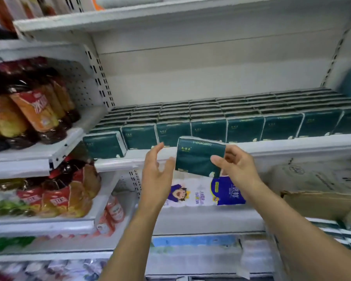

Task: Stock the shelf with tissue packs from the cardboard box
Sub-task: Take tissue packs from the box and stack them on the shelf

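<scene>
Dark green tissue pack (199, 157), white-edged

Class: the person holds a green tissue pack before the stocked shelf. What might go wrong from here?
The right hand pinches the tissue pack by one side, the left hand open beside it; it may slip. The front row looks full, and the leftmost pack sits forward at the shelf edge; it might get knocked off.

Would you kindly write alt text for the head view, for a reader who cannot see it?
The right hand grips a dark green plastic-wrapped tissue pack in front of a white metal shelf lined with matching packs, with the open left hand beside it. A brown cardboard box sits lower right.
</scene>
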